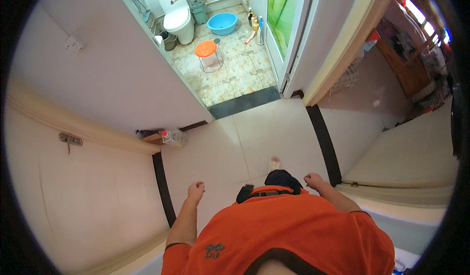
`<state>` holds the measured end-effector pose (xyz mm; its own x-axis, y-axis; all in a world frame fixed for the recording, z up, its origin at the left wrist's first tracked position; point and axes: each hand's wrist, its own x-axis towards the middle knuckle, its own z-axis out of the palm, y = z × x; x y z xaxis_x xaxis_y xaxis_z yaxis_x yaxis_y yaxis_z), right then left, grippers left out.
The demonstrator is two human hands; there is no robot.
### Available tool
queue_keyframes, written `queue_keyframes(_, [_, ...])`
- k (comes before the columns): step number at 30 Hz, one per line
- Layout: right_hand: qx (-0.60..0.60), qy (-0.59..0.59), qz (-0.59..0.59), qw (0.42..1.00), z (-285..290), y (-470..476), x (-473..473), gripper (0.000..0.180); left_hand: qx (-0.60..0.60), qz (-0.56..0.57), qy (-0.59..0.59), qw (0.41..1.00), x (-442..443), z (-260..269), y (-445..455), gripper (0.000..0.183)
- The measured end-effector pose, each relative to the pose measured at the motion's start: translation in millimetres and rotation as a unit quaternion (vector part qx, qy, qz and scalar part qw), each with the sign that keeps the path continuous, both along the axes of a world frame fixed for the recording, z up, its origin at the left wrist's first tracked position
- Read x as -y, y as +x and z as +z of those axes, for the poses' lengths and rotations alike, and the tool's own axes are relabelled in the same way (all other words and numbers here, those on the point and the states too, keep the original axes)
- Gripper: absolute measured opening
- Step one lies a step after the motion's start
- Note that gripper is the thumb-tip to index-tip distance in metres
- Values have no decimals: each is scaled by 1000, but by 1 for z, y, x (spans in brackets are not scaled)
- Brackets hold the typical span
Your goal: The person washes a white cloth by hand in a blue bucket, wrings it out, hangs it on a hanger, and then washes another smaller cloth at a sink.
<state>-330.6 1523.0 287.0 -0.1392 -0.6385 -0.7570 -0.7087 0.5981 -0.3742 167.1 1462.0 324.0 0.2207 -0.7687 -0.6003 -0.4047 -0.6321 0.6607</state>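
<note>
My left hand (196,192) hangs beside my body over the pale tiled floor, fingers loosely curled, with no object visible in it. On the other side my right hand (313,180) is held low near the dark threshold strip, its fingers curled too; whether they are fully closed is unclear. Neither hand touches anything that I can see. One bare foot (274,163) shows ahead of my orange shirt. Beyond a dark doorway sill (245,101) are an orange-topped round stool (206,49), a blue plastic basin (222,23) and a white toilet (177,18).
A clear plastic jug (174,138) with a red cap stands by the left wall near a cardboard box (153,138). Several bottles (255,24) stand beside the green-paned bathroom door (282,18). A closed door (88,187) is at left; another doorway opens at right.
</note>
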Motion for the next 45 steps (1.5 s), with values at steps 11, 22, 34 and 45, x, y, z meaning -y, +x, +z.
queue_keyframes(11, [-69, 41, 70, 994, -22, -76, 206, 32, 6, -67, 69, 995, 135, -20, -53, 25])
queue_keyframes(22, [51, -110, 19, 992, 16, -42, 540, 24, 31, -35, 134, 990, 205, -111, -29, 20])
queue_keyframes(34, [-57, -121, 110, 985, 30, -45, 673, 25, -46, -32, 41, 998, 591, -35, -83, 22])
queue_keyframes(45, [-2, 45, 10, 999, -36, -142, 775, 31, -49, 76, 50, 995, 775, -35, -105, 20])
